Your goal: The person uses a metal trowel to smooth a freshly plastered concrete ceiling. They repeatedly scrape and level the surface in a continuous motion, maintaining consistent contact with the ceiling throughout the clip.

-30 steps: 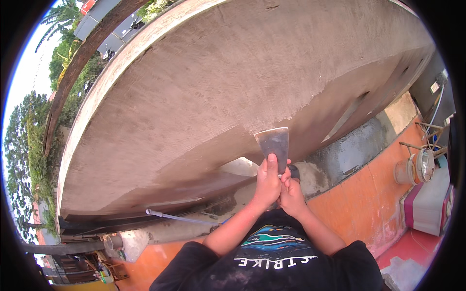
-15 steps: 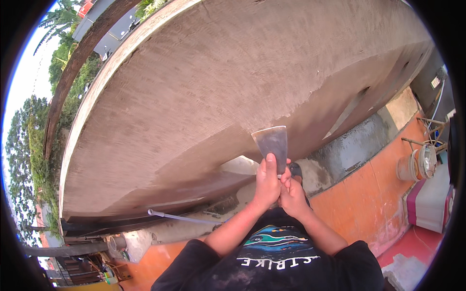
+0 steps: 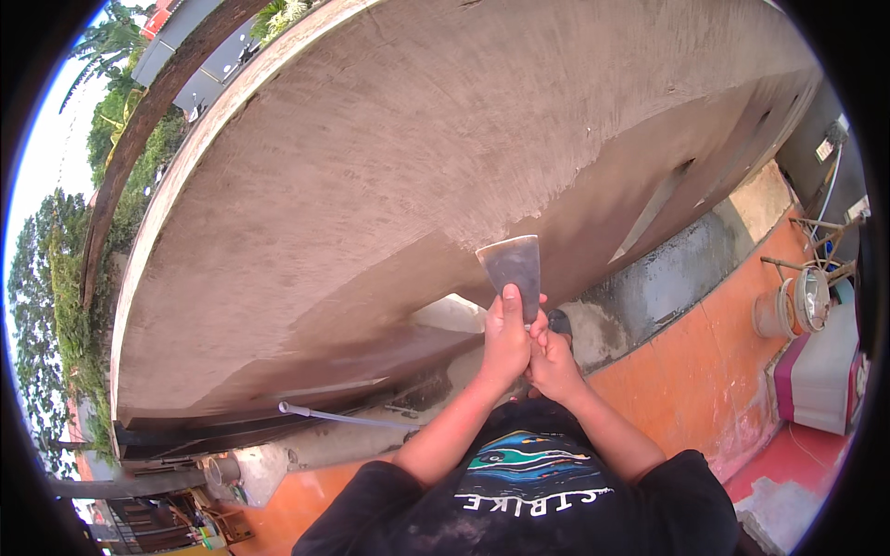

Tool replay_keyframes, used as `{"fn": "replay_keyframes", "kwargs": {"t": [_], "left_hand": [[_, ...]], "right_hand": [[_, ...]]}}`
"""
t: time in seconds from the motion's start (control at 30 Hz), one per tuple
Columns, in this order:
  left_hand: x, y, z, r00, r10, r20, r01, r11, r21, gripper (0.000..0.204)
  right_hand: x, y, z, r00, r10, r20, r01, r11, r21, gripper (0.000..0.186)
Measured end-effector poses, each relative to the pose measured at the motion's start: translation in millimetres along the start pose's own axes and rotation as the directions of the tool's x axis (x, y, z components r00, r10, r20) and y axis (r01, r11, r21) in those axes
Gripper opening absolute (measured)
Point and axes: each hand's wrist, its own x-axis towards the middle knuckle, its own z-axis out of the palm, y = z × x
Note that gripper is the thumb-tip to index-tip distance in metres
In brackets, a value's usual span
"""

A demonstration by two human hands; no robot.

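Observation:
A wide putty knife [image 3: 515, 266] with a dark grey metal blade points up and away from me, in front of the plastered wall [image 3: 389, 148]. My left hand [image 3: 506, 345] is closed on it, thumb laid along the lower blade. Against it, my right hand [image 3: 553, 365] is closed lower down, around the handle, which the fingers mostly hide. The blade's pale, worn edge faces the wall; whether it touches cannot be made out. The wall is light and rough at the top, darker and smoother in a band below.
A pale pipe [image 3: 343, 417] lies near the wall's foot. At the right are buckets [image 3: 771, 313], wooden poles [image 3: 788, 264] and a white and maroon box-like thing [image 3: 816, 375]. Orange floor [image 3: 681, 385] runs beside a grey strip. A wooden beam [image 3: 139, 139] crosses the upper left.
Both hands and the putty knife have shifted slightly up and left in the picture. The grip looks the same, and the whole view has moved a little.

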Motion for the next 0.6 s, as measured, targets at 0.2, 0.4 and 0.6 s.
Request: {"fn": "replay_keyframes", "kwargs": {"t": [0.2,0.4,0.6], "left_hand": [[1,-4,2,1.0,0.01,0.026,-0.008,0.998,-0.057,0.062],[6,-9,0,1.0,0.007,0.021,-0.006,0.999,-0.034,0.063],[11,-20,-10,0.997,-0.003,0.072,0.004,1.0,-0.014,0.064]], "right_hand": [[5,7,-7,0.999,0.013,0.031,-0.013,1.0,0.018,0.018],[12,19,-10,0.994,-0.101,0.029,0.101,0.995,-0.01,0.018],[16,19,-24,0.982,-0.038,0.187,0.018,0.994,0.11,0.02]]}}
